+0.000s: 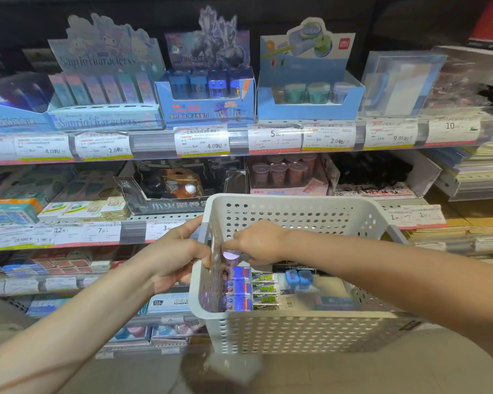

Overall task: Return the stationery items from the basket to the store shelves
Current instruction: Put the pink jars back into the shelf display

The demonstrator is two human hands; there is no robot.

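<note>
A white perforated basket [296,331] hangs in front of the store shelves. My left hand [174,260] grips its left wall near the rim. My right hand [261,241] reaches into the basket and pinches a small round purple-lidded container [231,257] by the left wall. Inside the basket lie several blue and red eraser packs [241,288] with green labels, two blue sharpeners [298,277] and a teal item [336,304] at the right.
Shelves fill the view: a blue display box of round green and purple containers [310,93] at the top right, a blue sharpener box [205,95] beside it, a pink box of round cups [285,172] just behind the basket. Price tags [202,140] line the shelf edges. Floor lies below.
</note>
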